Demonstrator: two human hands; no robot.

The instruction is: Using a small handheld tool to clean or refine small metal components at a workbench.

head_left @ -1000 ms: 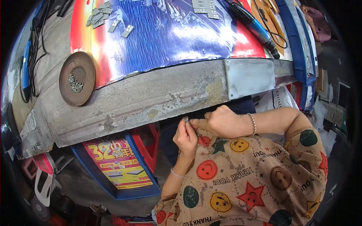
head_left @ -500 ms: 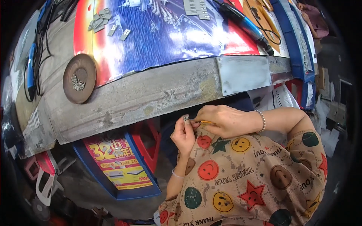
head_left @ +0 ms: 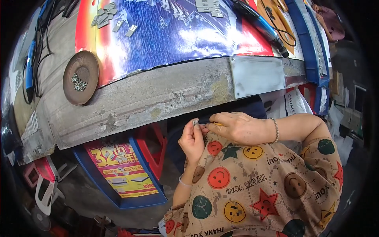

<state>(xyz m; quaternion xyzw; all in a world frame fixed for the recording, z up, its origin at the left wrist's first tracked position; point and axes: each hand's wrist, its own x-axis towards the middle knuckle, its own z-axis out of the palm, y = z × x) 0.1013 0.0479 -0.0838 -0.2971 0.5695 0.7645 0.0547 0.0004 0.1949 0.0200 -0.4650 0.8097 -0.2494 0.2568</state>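
Just off the front edge of the workbench, my left hand (head_left: 192,143) pinches a small grey metal piece (head_left: 195,122) between thumb and fingertips. My right hand (head_left: 242,128) is closed round a yellow-handled screwdriver (head_left: 217,124), mostly covered by the fingers. Its thin shaft points left at the grey piece, and the two hands almost meet. Whether the tip sits inside the piece is too small to tell. On the bench, a round brown dish (head_left: 91,66) holds tiny silvery parts (head_left: 79,84). Flat grey pieces lie loose (head_left: 104,15) and in rows (head_left: 210,6) on the colourful sheet (head_left: 166,43).
A blue-and-black powered screwdriver (head_left: 262,27) lies at the bench's right; another blue tool (head_left: 30,71) with black cables is at far left. A pale plate (head_left: 257,77) is fixed at the front edge. Below stand a blue-framed bin (head_left: 128,203) and a red stool (head_left: 157,152).
My right hand has shifted slightly right and turned a little, covering more of the yellow handle. My left hand keeps its pinch on the grey piece. The view has moved slightly.
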